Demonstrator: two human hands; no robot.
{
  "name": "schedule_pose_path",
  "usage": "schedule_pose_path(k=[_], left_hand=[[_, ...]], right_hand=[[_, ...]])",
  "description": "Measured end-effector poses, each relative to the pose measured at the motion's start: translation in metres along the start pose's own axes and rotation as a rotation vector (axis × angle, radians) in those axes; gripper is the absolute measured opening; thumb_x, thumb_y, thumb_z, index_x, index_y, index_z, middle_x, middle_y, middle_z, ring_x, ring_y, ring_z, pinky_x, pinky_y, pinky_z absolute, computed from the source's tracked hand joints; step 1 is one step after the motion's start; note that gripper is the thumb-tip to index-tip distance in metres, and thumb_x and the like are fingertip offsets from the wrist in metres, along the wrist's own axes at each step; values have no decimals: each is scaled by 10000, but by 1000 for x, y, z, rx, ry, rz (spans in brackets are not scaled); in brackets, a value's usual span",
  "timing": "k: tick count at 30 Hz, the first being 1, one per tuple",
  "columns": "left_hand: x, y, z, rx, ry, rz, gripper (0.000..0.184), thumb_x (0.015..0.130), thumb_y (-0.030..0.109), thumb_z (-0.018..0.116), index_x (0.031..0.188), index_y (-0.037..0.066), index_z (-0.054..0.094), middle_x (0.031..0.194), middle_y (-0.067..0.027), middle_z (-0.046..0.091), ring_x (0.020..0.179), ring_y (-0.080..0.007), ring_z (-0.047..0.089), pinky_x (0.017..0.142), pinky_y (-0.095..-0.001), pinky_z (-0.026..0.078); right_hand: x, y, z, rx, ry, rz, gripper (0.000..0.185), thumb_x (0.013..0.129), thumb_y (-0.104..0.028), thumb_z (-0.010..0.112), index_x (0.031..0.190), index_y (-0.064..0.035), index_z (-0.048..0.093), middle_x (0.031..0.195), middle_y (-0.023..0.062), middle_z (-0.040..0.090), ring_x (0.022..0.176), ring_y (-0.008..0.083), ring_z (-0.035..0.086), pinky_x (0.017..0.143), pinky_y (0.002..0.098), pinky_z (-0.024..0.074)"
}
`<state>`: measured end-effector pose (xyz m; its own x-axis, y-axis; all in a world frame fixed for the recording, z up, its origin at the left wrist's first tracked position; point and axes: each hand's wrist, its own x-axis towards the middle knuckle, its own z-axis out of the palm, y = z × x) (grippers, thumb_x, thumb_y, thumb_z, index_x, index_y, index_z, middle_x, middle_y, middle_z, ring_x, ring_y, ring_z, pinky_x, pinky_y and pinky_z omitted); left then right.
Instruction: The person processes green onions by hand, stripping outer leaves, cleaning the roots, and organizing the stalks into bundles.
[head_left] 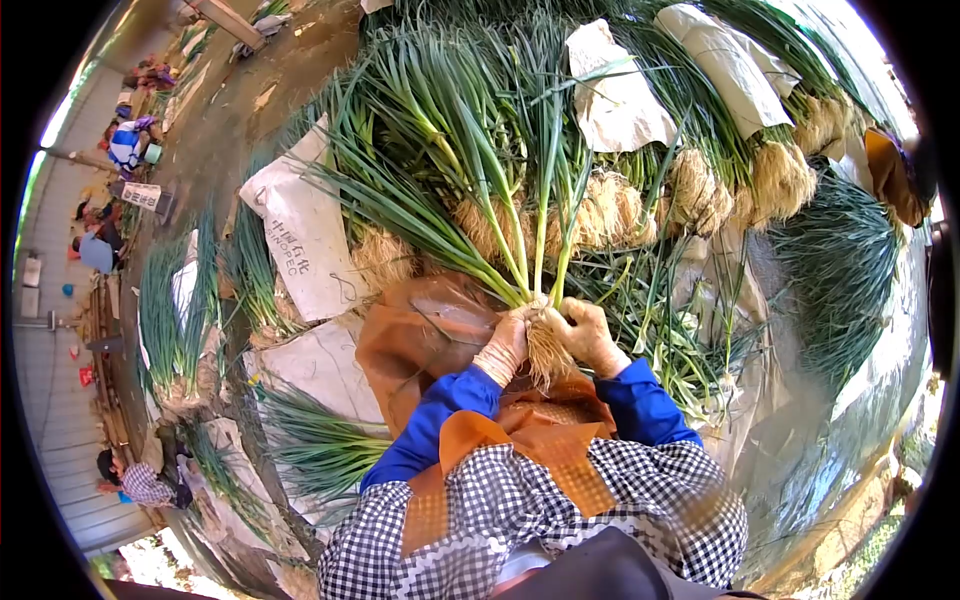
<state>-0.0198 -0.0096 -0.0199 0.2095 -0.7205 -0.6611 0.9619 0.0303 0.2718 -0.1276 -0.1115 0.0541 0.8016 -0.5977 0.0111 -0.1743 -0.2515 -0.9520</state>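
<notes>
In front of my chest, a small bunch of green onions (517,245) fans away from me, its pale roots (548,360) hanging toward my apron. My left hand (507,343) is closed around the white stem bases. From the other side, my right hand (586,334) has its fingers curled in at the same bases, thumb and finger pressed by the roots. The hands almost touch. Beneath them an orange-brown plastic apron (410,325) covers my lap. Just beyond lies a thick row of bunches with tan roots (610,210).
White sacks (300,225) lie over and between bunches. Loose leaves and stalks (650,310) are strewn to the right. More green onions lie at the right (840,270) and lower left (320,440). Other people (145,480) sit along the left side. Wet plastic sheeting (800,460) covers the right ground.
</notes>
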Motion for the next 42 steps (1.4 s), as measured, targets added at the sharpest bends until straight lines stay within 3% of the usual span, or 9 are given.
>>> schedule_pose_path(k=[5, 14, 18, 25, 30, 33, 35, 39, 42], left_hand=[[13, 2, -5, 40, -10, 52, 231, 846, 104, 561, 1050, -2, 584, 896, -79, 635, 770, -158, 607, 718, -263, 506], [-47, 35, 31, 78, -435, -87, 657, 781, 88, 577, 1348, -39, 271, 1163, -170, 513, 881, -157, 573, 698, -255, 512], [-122, 68, 40, 19, -453, -90, 705, 725, 99, 613, 1348, 5, 298, 1102, -137, 534, 678, -114, 525, 567, -206, 487], [-143, 145, 41, -61, -1409, 445, 520, 791, 94, 598, 1270, 38, 406, 830, -87, 619, 666, -150, 577, 504, -276, 506], [-135, 117, 55, 71, -780, 540, 478, 825, 141, 581, 1252, 20, 402, 830, -75, 612, 730, -140, 568, 618, -267, 504], [-100, 81, 36, 558, -300, 699, 379, 803, 107, 589, 1154, -6, 502, 845, -19, 593, 698, -80, 516, 632, -204, 456], [-71, 55, 53, 312, -71, 353, 283, 804, 95, 591, 1065, -13, 573, 854, 3, 588, 681, -49, 498, 617, -161, 421], [-24, -7, 19, 99, -120, 31, 255, 803, 55, 591, 1054, 11, 588, 801, 30, 589, 605, -17, 466, 515, -121, 373], [-35, -26, 8, 218, -130, -68, 236, 814, 28, 578, 1048, 46, 557, 820, 17, 562, 629, -45, 503, 561, -146, 431]], right_hand=[[-29, -6, -43, 20, -67, -8, 147, 817, -104, 613, 715, 2, 603, 586, 27, 567, 538, 78, 531, 461, 233, 414], [-105, 190, -297, -558, 958, 345, 203, 860, -204, 496, 773, -57, 606, 619, 34, 534, 510, 153, 509, 502, 314, 435], [-121, 290, -327, -1058, 8, 1076, 314, 856, -274, 492, 1039, -51, 617, 1001, 177, 628, 913, 311, 611, 802, 381, 479], [159, 91, -111, -498, 122, 325, 421, 855, -455, 471, 1113, -142, 584, 940, 131, 636, 876, 251, 610, 750, 340, 462], [248, 104, -57, -690, -129, 318, 510, 786, -452, 540, 1006, 3, 611, 992, 231, 604, 890, 351, 599, 761, 366, 471], [215, 115, -53, -91, -104, 311, 375, 820, -361, 561, 912, -3, 624, 771, 142, 638, 719, 246, 602, 682, 346, 488], [143, 39, -46, 111, -102, 332, 354, 808, -359, 604, 898, -17, 626, 766, 92, 638, 717, 193, 585, 670, 340, 489], [79, 59, -13, -185, -25, 183, 332, 800, -298, 647, 955, -5, 636, 774, 54, 639, 707, 144, 558, 655, 321, 463], [75, 42, -5, 401, 155, 345, 292, 847, -324, 600, 805, -35, 603, 662, -16, 548, 610, 75, 473, 550, 241, 394]])
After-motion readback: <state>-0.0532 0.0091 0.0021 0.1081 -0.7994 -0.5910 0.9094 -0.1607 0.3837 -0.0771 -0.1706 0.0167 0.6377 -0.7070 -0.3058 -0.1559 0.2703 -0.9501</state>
